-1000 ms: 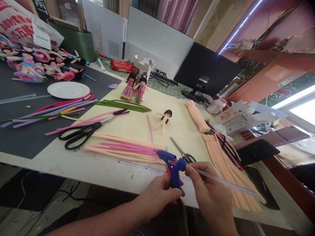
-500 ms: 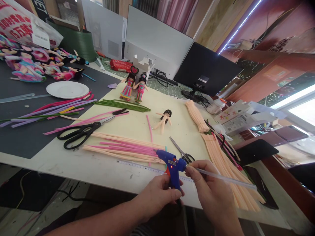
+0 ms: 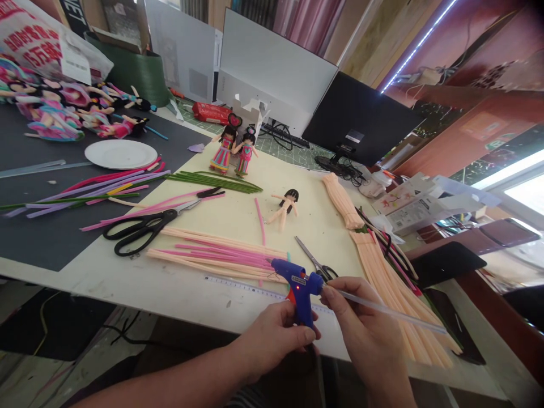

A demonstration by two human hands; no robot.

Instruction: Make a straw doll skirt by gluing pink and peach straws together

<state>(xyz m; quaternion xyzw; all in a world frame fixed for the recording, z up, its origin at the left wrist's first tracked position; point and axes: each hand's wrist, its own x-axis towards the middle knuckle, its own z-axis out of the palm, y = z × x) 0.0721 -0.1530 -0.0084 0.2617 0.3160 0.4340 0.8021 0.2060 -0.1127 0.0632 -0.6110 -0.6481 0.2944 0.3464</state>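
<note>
1. The blue glue gun is held up over the near side of the bench, its nozzle pointing left across the pink stems; whether the tip touches them is hard to tell.
2. The left hand is closed around the gun's handle, thumb across it and the far fingers curling round behind, beside the orange-red trigger.
3. The right hand has thumb and forefinger pinched together on the clear glue stick just behind the gun's rear end; the remaining fingers curl loosely, partly hidden.
4. The gun looks like light, rigid plastic, so the handle should be a secure place to hold. The nozzle is best left untouched (a red light glows on the body, so it may well be hot).
5. The stick seems smooth, light and slightly bendy; it could slip or bow if pushed from its far end, so a pinch close to the gun should guide it better.
6. Beyond the hands, the small scissors and the dark-haired doll lie on the pale sheet; the doll looks soft, probably safest lifted by its torso.
</note>
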